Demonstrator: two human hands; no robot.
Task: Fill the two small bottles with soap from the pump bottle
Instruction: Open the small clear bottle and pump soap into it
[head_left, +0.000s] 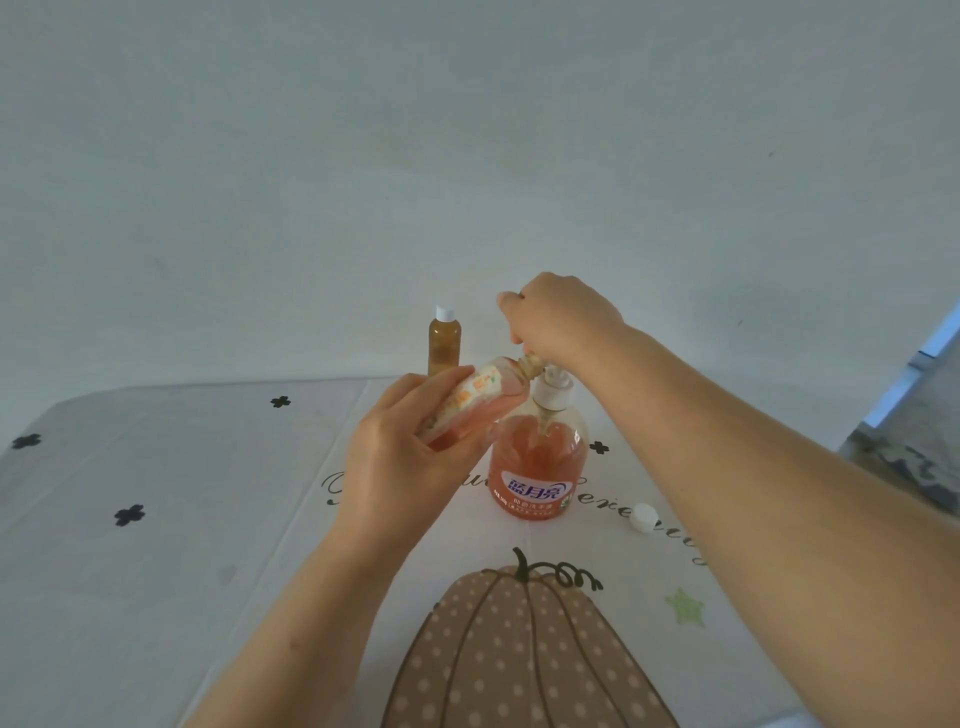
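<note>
A clear pump bottle (538, 465) of orange soap stands mid-table, with a blue label and a white pump head (551, 388). My right hand (561, 317) rests on top of the pump head, fingers curled down over it. My left hand (410, 447) holds a small labelled bottle (475, 397) tilted, its open mouth up against the pump spout; pinkish soap shows inside it. A second small bottle (444, 343), amber-filled with a white cap on, stands upright at the table's far edge behind them.
A loose white cap (644, 517) lies on the tablecloth (156, 519) right of the pump bottle, under my right forearm. The cloth bears a pumpkin print (524, 649), black clovers and script lettering. A pale wall rises behind the table.
</note>
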